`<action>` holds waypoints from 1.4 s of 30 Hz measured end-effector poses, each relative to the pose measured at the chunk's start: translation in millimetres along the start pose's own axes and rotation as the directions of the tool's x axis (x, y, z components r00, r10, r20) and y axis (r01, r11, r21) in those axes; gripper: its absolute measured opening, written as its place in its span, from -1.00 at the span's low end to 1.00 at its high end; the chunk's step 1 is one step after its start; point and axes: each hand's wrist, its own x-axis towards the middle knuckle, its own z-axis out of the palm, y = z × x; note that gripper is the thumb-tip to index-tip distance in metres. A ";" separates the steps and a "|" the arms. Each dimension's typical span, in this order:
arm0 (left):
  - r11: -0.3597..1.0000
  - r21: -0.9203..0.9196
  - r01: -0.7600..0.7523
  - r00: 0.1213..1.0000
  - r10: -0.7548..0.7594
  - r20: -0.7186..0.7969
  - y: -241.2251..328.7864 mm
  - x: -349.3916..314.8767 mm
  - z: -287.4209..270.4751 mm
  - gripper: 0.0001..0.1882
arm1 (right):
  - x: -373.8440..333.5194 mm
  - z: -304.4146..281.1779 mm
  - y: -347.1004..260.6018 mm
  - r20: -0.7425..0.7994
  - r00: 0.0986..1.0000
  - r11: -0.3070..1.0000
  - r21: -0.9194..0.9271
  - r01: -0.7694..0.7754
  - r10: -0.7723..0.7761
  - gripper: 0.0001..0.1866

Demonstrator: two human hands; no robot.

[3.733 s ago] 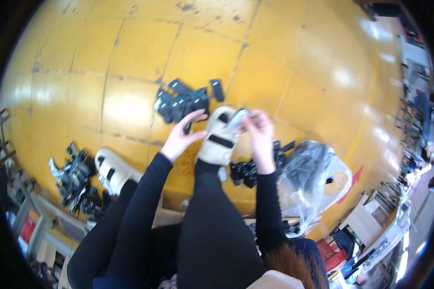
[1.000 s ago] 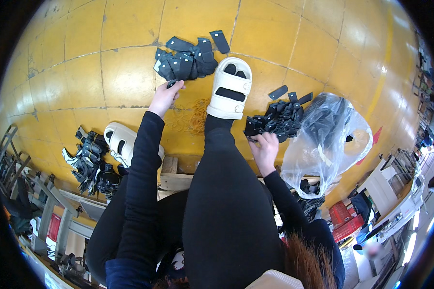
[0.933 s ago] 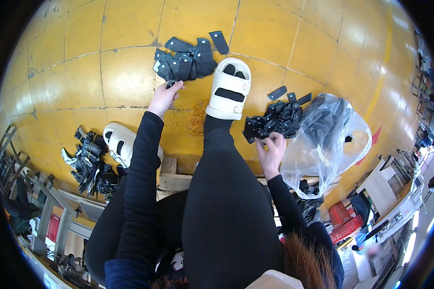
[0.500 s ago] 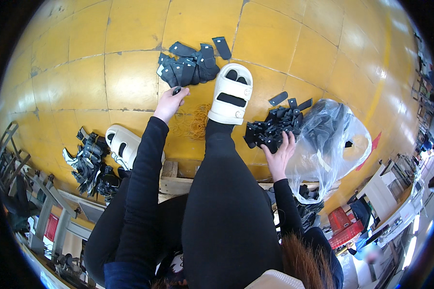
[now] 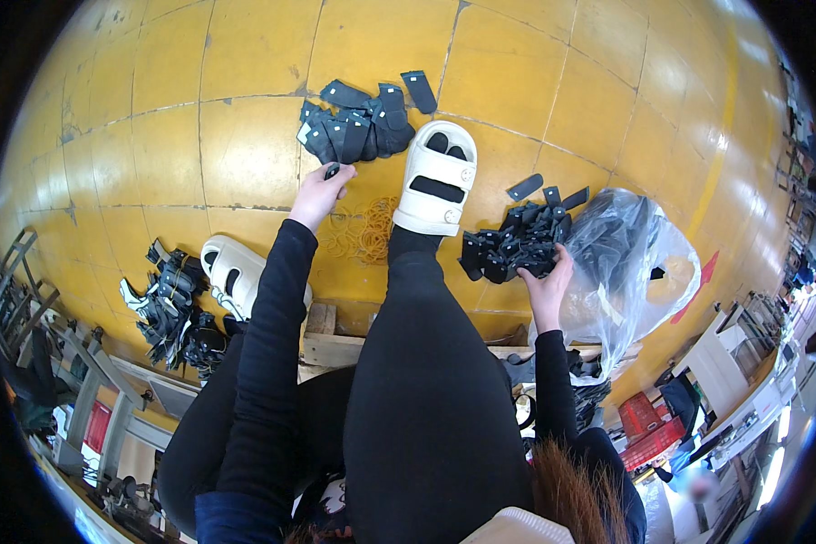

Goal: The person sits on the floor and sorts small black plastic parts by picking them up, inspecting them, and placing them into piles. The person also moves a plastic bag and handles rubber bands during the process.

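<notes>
My left hand (image 5: 319,197) is closed in a pinch around a small dark piece (image 5: 333,170), just in front of a pile of flat dark pieces with pale tags (image 5: 358,122). My right hand (image 5: 548,286) reaches to the near right edge of another pile of small black pieces (image 5: 512,240). Its thumb and fingers are spread apart at the pile's edge, touching it; no piece is plainly gripped. Between the two hands lies a scatter of orange rubber bands (image 5: 372,234) on the floor.
My cream sandal (image 5: 437,177) stands between the piles; the other sandal (image 5: 234,272) is further left, beside bundled black pieces (image 5: 177,290). A clear plastic bag (image 5: 621,281) with dark contents sits right of my right hand. Wooden boards (image 5: 322,344) lie close in front.
My right hand has slid to the right along the near edge of the black pile, its fingers drawn closer to that edge. My left hand keeps its pinch and has hardly moved.
</notes>
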 end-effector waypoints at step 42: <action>1.000 0.019 -0.007 0.997 0.009 -0.074 2.7 -9.3 -1.9 -0.74 | 224.3 70.8 -244.2 0.399 0.832 0.815 0.571 0.103 -0.385 -0.64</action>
